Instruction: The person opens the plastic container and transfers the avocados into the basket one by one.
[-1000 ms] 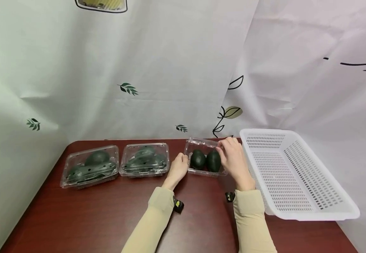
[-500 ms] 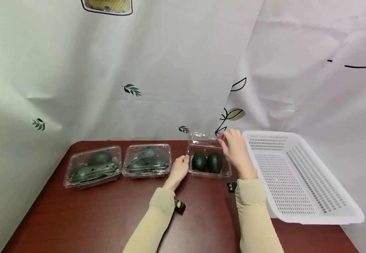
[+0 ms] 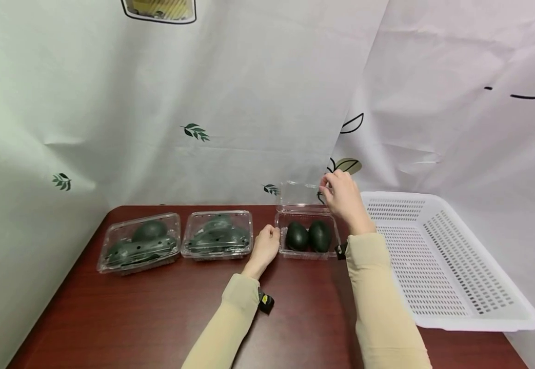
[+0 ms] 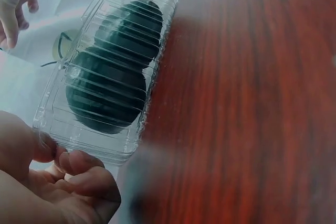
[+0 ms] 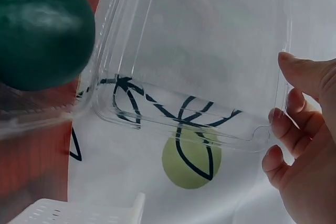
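A clear plastic clamshell box stands at the back of the table with its lid raised upright. Two dark green avocados sit side by side inside. My left hand pinches the box's left rim between thumb and curled fingers, as the left wrist view shows. My right hand holds the free edge of the lid, thumb on one face and fingers on the other; in the right wrist view the transparent lid spans beside one avocado.
Two closed clamshell boxes with dark green fruit, the nearer and the farther, stand left of my left hand. A white perforated plastic basket lies at the right. A pale printed cloth hangs right behind the table.
My right hand has lifted the lid from low over the avocados to upright, moving up and back. My left hand stays at the box's left rim. The head view has shifted slightly.
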Tool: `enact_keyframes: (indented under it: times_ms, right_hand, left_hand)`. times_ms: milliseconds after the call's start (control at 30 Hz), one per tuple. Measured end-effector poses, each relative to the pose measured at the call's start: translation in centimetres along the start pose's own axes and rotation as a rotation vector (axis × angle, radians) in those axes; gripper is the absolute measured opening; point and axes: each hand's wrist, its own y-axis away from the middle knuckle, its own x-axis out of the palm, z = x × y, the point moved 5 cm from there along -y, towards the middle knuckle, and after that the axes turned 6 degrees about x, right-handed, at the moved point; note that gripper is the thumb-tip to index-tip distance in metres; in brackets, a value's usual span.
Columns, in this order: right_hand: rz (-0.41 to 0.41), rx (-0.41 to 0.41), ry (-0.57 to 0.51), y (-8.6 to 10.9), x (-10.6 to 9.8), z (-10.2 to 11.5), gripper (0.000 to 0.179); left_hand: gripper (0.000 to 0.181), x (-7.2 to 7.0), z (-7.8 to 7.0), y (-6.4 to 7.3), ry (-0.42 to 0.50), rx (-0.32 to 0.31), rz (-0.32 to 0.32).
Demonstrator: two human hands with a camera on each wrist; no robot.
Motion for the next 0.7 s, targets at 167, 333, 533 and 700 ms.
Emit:
enact_keyframes:
  times_ms: [167, 333, 533, 700]
  right_hand:
    - [0.067, 0.017, 0.023, -1.3, 0.1, -0.1, 0.009]
    - [0.130, 0.019, 0.030, -2.2, 0.3, 0.0, 0.010]
    - [0.189, 0.020, 0.056, -3.1, 0.5, -0.1, 0.010]
    - [0.207, 0.019, 0.074, -3.7, 0.7, -0.4, 0.008]
  left_hand:
    - [0.026, -0.1, -0.1, 0.0, -0.039, 0.002, 0.031]
    - [0.025, -0.3, -0.4, 0.1, -0.059, 0.011, 0.041]
    - [0.027, -0.2, -0.2, 0.1, -0.053, -0.002, 0.056]
    - [0.028, -0.1, 0.0, 0.1, -0.030, -0.017, 0.074]
